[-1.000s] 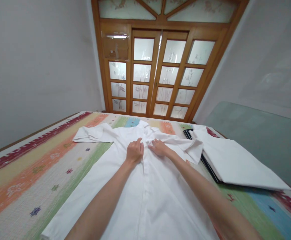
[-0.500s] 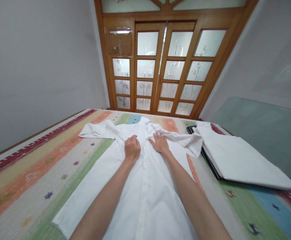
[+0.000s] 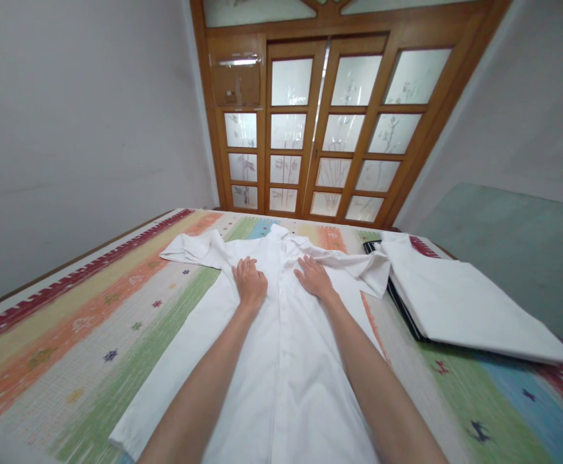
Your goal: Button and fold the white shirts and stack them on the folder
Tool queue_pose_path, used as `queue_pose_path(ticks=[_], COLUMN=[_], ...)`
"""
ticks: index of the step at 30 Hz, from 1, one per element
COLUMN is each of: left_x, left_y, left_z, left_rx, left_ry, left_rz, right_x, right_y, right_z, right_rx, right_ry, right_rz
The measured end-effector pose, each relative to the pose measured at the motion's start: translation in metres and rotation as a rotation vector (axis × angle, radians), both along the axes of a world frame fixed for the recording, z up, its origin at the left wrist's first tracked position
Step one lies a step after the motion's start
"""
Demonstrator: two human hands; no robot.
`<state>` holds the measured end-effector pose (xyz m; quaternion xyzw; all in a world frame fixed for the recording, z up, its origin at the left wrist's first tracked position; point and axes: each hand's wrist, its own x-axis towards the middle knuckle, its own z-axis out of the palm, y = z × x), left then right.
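A white short-sleeved button-up shirt [image 3: 257, 393] lies spread face up, its collar at the far end and its sleeves out to both sides. On the left chest part rests my left hand [image 3: 249, 282], palm down with the fingers somewhat spread. My right hand [image 3: 313, 276] lies flat on the other side of the button strip, fingers stretched out, just below the collar. Both hands touch the fabric without gripping it. Small creases show around the right hand and the right sleeve.
Under the shirt is a striped, patterned cloth [image 3: 93, 322] covering the surface. A stack of folded garments [image 3: 465, 303], white over black, lies to the right. Beyond it stands a pale green panel [image 3: 513, 238]. Wooden glass-paned doors [image 3: 310, 129] close off the back.
My left hand has shifted slightly left across the shirt, and its curled fingers have spread out. My right hand stays flat in nearly the same place. The view has turned a little.
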<state>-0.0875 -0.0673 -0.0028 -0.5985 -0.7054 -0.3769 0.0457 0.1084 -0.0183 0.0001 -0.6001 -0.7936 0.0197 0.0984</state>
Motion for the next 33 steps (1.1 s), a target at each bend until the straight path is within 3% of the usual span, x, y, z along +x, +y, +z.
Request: queue_pose_path(ticks=[4, 10, 16, 22, 27, 33], left_x=[-0.019, -0.05, -0.067, -0.095, -0.121, -0.128], left_y=[0.022, 0.049, 0.071, 0.094, 0.11, 0.131], left_z=[-0.005, 0.01, 0.026, 0.03, 0.035, 0.038], left_rx=[-0.302, -0.539, -0.531, -0.583, -0.585, -0.596], left_ry=[0.122, 0.331, 0.377, 0.355, 0.334, 0.349], left_rz=[-0.046, -0.211, -0.154, -0.074, -0.086, -0.041], right_x=[0.011, 0.025, 0.029, 0.033, 0.032, 0.03], right_y=[-0.013, -0.027, -0.038, -0.042, -0.041, -0.042], right_z=[0.0, -0.002, -0.002, -0.002, -0.005, -0.003], right_rx=[-0.013, -0.002, -0.007, -0.007, 0.001, -0.003], right_ry=[-0.019, -0.006, 0.0, 0.008, 0.01, 0.032], right_rz=[0.009, -0.007, -0.029, -0.03, -0.044, -0.048])
